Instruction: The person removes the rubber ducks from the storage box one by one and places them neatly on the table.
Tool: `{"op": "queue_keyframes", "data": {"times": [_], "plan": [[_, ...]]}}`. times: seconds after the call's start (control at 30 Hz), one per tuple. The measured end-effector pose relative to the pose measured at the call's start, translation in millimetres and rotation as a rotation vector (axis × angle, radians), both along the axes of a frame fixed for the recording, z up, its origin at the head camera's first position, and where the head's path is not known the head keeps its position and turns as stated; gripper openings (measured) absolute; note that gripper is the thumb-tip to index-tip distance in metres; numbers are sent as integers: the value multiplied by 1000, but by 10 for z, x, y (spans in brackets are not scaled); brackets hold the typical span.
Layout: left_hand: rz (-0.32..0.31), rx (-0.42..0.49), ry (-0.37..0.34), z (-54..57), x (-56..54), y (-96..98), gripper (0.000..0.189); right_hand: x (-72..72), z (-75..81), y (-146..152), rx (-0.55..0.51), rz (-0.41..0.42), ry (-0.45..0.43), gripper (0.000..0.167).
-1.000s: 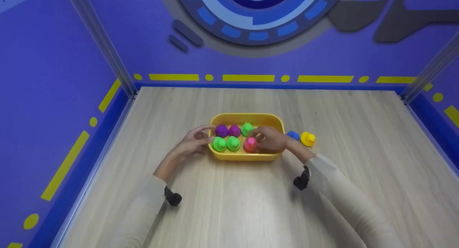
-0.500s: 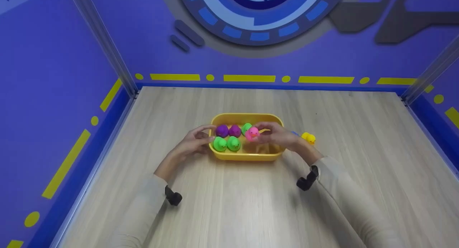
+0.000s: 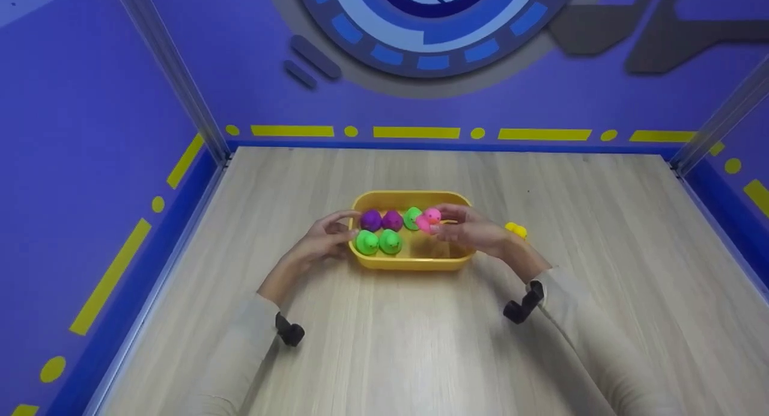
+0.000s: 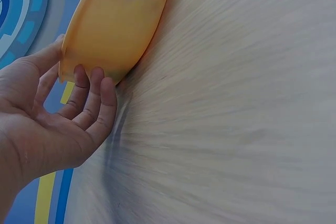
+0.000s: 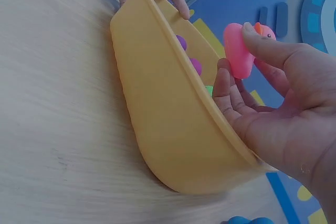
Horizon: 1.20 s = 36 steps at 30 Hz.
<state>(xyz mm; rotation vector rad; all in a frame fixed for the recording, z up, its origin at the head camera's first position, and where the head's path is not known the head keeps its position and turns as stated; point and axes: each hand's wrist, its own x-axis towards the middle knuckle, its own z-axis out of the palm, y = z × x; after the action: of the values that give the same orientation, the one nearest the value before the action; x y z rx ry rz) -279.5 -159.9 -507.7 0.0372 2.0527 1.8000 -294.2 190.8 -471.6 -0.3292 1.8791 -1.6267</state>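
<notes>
My right hand (image 3: 471, 229) pinches a pink rubber duck (image 3: 429, 219) between thumb and fingers, raised over the right half of a yellow plastic bin (image 3: 414, 264). In the right wrist view the duck (image 5: 239, 51) is above the bin's rim. At the bin's left end my left hand (image 3: 321, 238) grips the rim, with fingers bent against the outer wall (image 4: 113, 30). Inside the bin sit two purple ducks (image 3: 370, 220) toward the back left, two green ducks (image 3: 390, 241) in front of them, and another green duck (image 3: 412, 218), partly covered by the pink one.
A yellow duck (image 3: 516, 230) stands on the wooden table (image 3: 384, 332) right of the bin, partly behind my right wrist. Something blue (image 5: 249, 220) shows at the bottom of the right wrist view. Blue-purple panels (image 3: 420, 112) enclose the table behind and at both sides.
My right hand has lifted the pink duck from the bin's floor and shifted it slightly back and right, turning it. The blue duck is now covered in the head view. The left hand has stayed put.
</notes>
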Motion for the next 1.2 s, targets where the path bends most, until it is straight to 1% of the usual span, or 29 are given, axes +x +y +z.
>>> {"op": "queue_keyframes", "data": {"times": [0.23,0.37,0.47,0.63,0.8,0.93,1.03,1.2], "plan": [[2,-8,4,-10,-3,6,50,36,51,114,-56,10,-5,43],[-14,-10,17,-28,-8,0,52,75,73,174,-103,24,-10,42],[-24,-10,32,-31,-3,-8,53,104,82,214,-119,26,-7,41],[-18,-11,34,-22,-3,-13,53,139,125,286,-117,2,-2,45],[-6,-22,27,-12,1,-2,51,139,177,419,-83,-27,6,53],[-8,-13,23,-19,-2,6,51,131,185,576,-83,-66,24,49],[-5,-11,17,-23,-4,5,51,143,190,689,-88,-94,58,46],[-6,-26,16,-21,-10,0,52,204,229,865,-46,-166,103,48]]}}
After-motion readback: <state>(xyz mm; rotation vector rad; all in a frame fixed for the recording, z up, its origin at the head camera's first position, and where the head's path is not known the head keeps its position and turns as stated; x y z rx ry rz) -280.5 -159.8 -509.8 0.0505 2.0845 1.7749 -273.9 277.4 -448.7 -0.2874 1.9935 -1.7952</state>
